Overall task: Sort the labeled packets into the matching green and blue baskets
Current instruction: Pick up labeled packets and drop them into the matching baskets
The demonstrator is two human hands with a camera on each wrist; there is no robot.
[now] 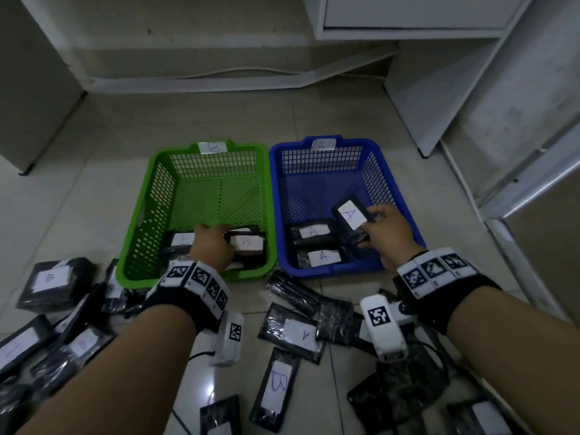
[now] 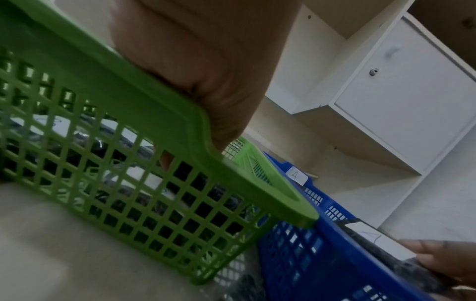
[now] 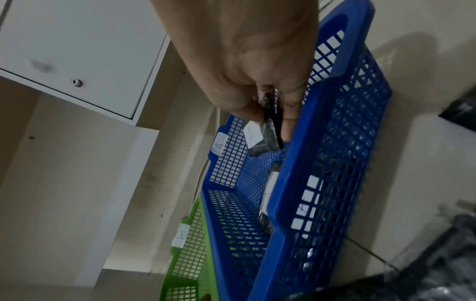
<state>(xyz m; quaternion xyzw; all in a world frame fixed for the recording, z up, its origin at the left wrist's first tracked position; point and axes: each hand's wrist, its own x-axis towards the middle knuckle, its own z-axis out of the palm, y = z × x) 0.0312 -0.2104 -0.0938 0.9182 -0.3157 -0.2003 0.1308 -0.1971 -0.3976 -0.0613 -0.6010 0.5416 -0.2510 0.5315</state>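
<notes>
The green basket [image 1: 138,221], tagged B, stands left of the blue basket [image 1: 405,215], tagged A. My left hand [image 1: 213,230] reaches low into the green basket's near end, over a black packet [image 1: 180,240] and beside a B-labelled packet [image 1: 246,243]; its grasp is hidden. In the left wrist view the palm [image 2: 206,61] dips behind the green rim [image 2: 154,114]. My right hand [image 1: 368,227] pinches an A-labelled black packet [image 1: 350,215] above the blue basket, thumb and fingers on its edge [image 3: 268,132]. Two A packets [image 1: 312,232] [image 1: 323,257] lie in the blue basket.
Several loose black packets lie on the tiled floor in front of the baskets, among them a B packet [image 1: 50,277], an A packet [image 1: 298,332] and another B packet [image 1: 277,384]. White cupboards [image 1: 408,14] and a leaning shelf panel [image 1: 439,89] stand behind and to the right.
</notes>
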